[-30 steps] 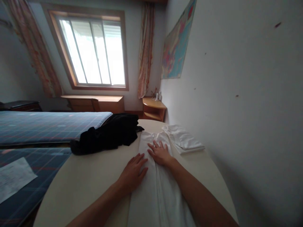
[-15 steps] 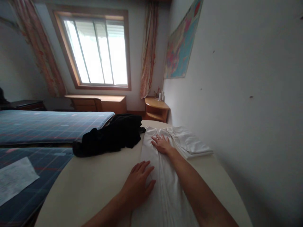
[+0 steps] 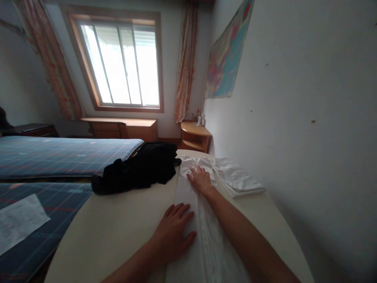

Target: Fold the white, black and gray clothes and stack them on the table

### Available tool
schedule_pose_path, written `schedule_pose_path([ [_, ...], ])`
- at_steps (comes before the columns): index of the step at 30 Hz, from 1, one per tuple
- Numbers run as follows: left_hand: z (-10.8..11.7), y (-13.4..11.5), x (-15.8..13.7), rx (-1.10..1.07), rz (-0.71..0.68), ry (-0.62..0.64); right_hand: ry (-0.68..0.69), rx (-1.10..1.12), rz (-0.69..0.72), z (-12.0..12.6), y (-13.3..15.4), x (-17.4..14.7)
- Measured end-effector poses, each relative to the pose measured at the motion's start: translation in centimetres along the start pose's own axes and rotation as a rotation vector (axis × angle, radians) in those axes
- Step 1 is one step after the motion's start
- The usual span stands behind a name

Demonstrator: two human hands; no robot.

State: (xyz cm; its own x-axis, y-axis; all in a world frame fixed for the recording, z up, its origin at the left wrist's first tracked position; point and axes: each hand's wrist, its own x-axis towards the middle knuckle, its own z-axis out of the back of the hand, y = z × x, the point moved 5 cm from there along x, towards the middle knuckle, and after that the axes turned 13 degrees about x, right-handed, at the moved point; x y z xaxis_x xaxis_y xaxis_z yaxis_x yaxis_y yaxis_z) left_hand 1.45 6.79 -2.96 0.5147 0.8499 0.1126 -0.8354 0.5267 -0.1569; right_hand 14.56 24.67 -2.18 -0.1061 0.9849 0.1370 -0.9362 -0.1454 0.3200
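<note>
A white shirt [image 3: 188,196] lies lengthwise on the round cream table [image 3: 118,228], its far end near the table's back edge. My right hand [image 3: 200,180] rests flat on the upper part of the shirt with its fingers apart. Nearer to me, my left hand [image 3: 176,232] lies along the shirt's left edge, fingers stretched out and thumb pointing right across the cloth. Neither hand grips anything. The near end of the shirt is partly covered by my forearms.
Folded white cloth [image 3: 240,179] lies right of the shirt, by the wall. A black garment [image 3: 141,169] is heaped at the table's back left. Plaid mattresses [image 3: 59,157] stand left, one bearing a paper sheet [image 3: 22,224]. A corner shelf [image 3: 196,129] stands behind.
My right hand has shifted slightly left over the shirt's upper part, and the cloth under it looks flatter. My left hand has moved a little nearer to me and to the right.
</note>
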Motion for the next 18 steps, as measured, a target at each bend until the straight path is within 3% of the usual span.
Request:
schedule_pose_path([
  [6,0.0,-1.2,-0.5,-0.021,-0.049,-0.049,0.214,0.11,-0.116,-2.2,-0.7,-2.1],
  [13,-0.1,-0.9,-0.6,-0.055,-0.115,-0.017,0.179,0.177,-0.104,-1.7,-0.7,-1.1],
  [18,1.8,-1.6,-1.4,-0.152,-0.231,-0.002,0.1,0.188,0.059,0.0,-0.3,-5.2],
])
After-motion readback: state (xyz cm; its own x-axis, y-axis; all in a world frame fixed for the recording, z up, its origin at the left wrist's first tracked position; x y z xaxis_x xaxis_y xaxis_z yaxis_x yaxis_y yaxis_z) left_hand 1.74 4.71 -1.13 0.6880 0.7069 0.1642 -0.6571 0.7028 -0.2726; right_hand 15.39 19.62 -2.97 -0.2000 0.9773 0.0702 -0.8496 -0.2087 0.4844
